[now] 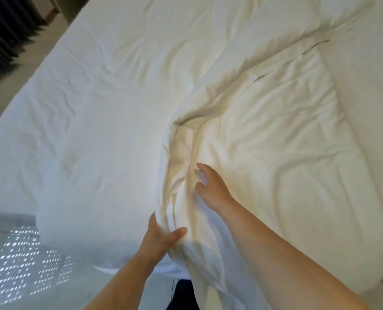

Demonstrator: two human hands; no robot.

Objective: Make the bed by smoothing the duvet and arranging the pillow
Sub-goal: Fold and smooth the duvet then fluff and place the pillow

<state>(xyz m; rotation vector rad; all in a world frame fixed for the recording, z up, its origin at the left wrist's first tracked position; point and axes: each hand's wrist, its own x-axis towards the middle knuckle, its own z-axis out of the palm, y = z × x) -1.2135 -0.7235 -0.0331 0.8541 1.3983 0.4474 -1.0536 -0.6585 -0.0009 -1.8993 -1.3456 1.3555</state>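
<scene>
The duvet (264, 135) lies on the bed (52, 130), far from smooth, a thick ridge bunched at the near edge, where the left hand (161, 238) grips a fold and the right hand (210, 184), fingers spread and holding nothing, hovers; I see no pillow plainly.

A bunched duvet (186, 175) ridge blocks the flat, open bedsheet (96, 97).
</scene>
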